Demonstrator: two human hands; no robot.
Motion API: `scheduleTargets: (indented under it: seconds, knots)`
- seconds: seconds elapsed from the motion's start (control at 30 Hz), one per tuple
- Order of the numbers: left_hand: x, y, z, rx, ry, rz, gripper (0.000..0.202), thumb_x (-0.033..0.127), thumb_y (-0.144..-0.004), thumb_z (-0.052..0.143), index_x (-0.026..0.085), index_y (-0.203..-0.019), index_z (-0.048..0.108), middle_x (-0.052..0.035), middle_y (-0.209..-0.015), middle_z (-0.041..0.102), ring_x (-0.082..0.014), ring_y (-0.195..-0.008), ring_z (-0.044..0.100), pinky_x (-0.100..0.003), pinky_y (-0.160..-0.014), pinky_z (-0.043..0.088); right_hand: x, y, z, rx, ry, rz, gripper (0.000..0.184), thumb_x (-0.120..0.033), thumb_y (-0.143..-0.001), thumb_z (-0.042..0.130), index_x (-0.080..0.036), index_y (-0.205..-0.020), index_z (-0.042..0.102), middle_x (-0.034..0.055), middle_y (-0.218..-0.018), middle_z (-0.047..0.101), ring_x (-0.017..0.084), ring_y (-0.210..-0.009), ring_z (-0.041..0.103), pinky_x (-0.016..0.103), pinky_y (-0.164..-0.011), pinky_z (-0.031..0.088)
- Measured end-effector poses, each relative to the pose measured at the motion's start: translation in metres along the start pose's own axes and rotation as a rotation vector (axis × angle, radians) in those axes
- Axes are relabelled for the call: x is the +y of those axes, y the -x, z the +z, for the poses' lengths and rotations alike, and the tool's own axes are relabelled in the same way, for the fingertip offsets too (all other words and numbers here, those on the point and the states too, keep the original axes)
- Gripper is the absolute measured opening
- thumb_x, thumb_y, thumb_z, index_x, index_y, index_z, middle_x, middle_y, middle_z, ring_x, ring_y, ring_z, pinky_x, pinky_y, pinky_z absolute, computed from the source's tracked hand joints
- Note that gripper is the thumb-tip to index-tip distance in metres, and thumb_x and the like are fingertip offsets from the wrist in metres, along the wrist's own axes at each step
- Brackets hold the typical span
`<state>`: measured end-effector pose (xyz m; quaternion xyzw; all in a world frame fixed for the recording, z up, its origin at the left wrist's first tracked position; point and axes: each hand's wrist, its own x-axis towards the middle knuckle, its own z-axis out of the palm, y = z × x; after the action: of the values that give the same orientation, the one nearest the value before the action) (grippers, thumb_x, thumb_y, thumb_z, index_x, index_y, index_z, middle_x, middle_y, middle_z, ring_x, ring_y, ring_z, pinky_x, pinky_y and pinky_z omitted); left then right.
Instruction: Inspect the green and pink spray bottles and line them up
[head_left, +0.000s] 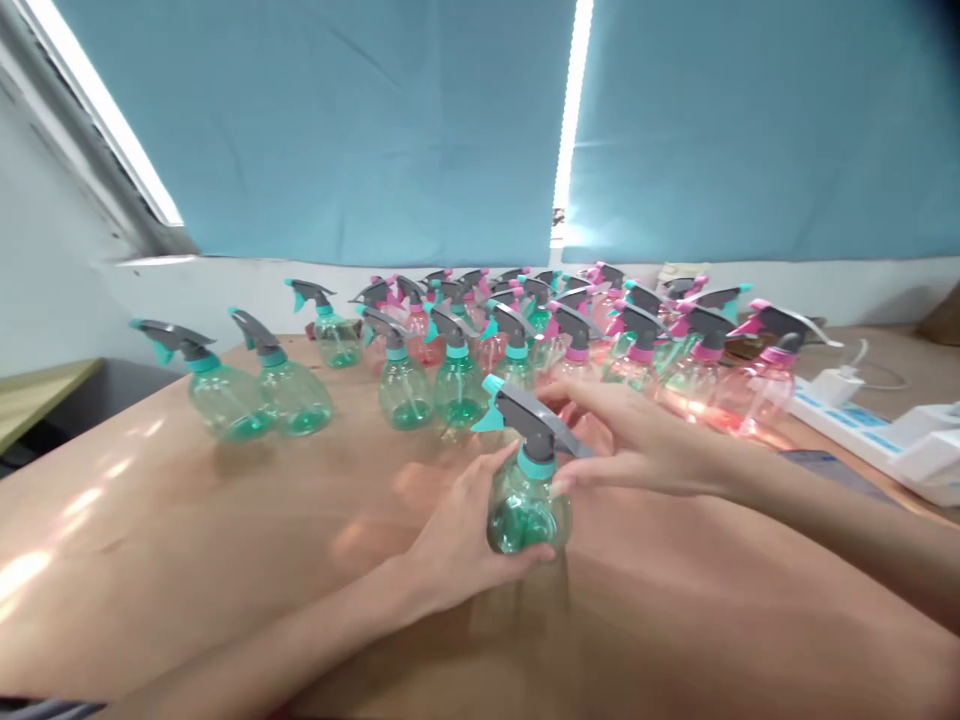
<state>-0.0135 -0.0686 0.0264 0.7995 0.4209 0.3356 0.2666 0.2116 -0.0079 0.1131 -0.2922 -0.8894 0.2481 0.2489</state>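
A clear green spray bottle [531, 510] with a turquoise collar and a grey and turquoise trigger head is held tilted in front of me. My left hand [465, 535] wraps round its round body from the left, with the thumb across the lower front. On the other side, my right hand [626, 435] is curled about the grey trigger head [531, 418]. Its thumb lies by the collar and its fingers pass behind the head, partly hidden. Just beyond the hands stand another green spray bottle [458, 385] and a pink-collared one [574, 368].
Several green and pink spray bottles crowd the back of the wooden table [247, 560]. Two green ones, including a leaning bottle [229, 400], stand at the left. A white power strip [862, 425] with plugs and a dark phone [836, 472] lie at the right. Blue blinds [360, 130] hang behind.
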Motion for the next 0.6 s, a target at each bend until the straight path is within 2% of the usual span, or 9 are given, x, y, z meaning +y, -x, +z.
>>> scheduleTargets:
  seconds: [0.13, 0.23, 0.3, 0.4, 0.5, 0.6]
  knots:
    - [-0.005, -0.019, 0.018, -0.042, 0.1, 0.039, 0.086, 0.038, -0.073, 0.08, 0.03, -0.143, 0.03, -0.0125, -0.146, 0.045, -0.0376, -0.132, 0.045, -0.059, -0.107, 0.039, 0.019, 0.015, 0.009, 0.045, -0.088, 0.053, 0.048, -0.05, -0.075, 0.077, -0.024, -0.111, 0.059, 0.0051, -0.103, 0.067, 0.022, -0.087, 0.062, 0.034, -0.068, 0.05]
    - [-0.005, -0.033, 0.029, -0.064, 0.113, 0.089, 0.09, 0.04, -0.072, 0.08, 0.029, -0.144, 0.029, -0.0133, -0.146, 0.043, -0.0401, -0.133, 0.043, -0.061, -0.108, 0.037, 0.017, 0.016, 0.016, 0.18, -0.181, 0.067, 0.04, -0.044, -0.078, 0.074, -0.025, -0.107, 0.055, 0.0011, -0.088, 0.063, 0.018, -0.074, 0.058, 0.031, -0.06, 0.045]
    - [-0.003, -0.041, 0.034, -0.078, 0.125, 0.13, 0.089, 0.04, -0.071, 0.081, 0.029, -0.143, 0.03, -0.012, -0.146, 0.041, -0.0393, -0.135, 0.04, -0.058, -0.111, 0.036, 0.01, 0.013, 0.017, 0.23, -0.251, 0.082, 0.03, -0.041, -0.081, 0.069, -0.026, -0.1, 0.051, -0.0031, -0.075, 0.055, 0.016, -0.064, 0.053, 0.03, -0.055, 0.041]
    - [-0.001, -0.049, 0.036, -0.102, 0.138, 0.192, 0.091, 0.039, -0.068, 0.082, 0.032, -0.142, 0.03, -0.0095, -0.147, 0.04, -0.0361, -0.136, 0.04, -0.051, -0.113, 0.037, -0.001, 0.008, 0.016, 0.293, -0.332, 0.115, 0.021, -0.036, -0.082, 0.062, -0.027, -0.083, 0.044, -0.0048, -0.066, 0.045, 0.016, -0.059, 0.047, 0.03, -0.053, 0.039]
    - [-0.004, -0.051, 0.033, -0.106, 0.093, 0.21, 0.093, 0.046, -0.069, 0.083, 0.03, -0.143, 0.03, -0.0112, -0.145, 0.042, -0.0378, -0.132, 0.044, -0.053, -0.109, 0.039, -0.005, 0.003, 0.014, 0.328, -0.362, 0.143, 0.016, -0.029, -0.077, 0.057, -0.027, -0.079, 0.042, -0.0037, -0.065, 0.044, 0.016, -0.059, 0.047, 0.029, -0.052, 0.039]
    - [-0.01, -0.05, 0.027, -0.134, 0.002, 0.183, 0.1, 0.053, -0.069, 0.083, 0.027, -0.147, 0.026, -0.0138, -0.144, 0.045, -0.0395, -0.127, 0.048, -0.055, -0.106, 0.04, -0.002, -0.001, 0.014, 0.281, -0.42, 0.143, 0.014, -0.023, -0.073, 0.054, -0.026, -0.08, 0.042, -0.0049, -0.063, 0.042, 0.013, -0.052, 0.04, 0.027, -0.048, 0.035]
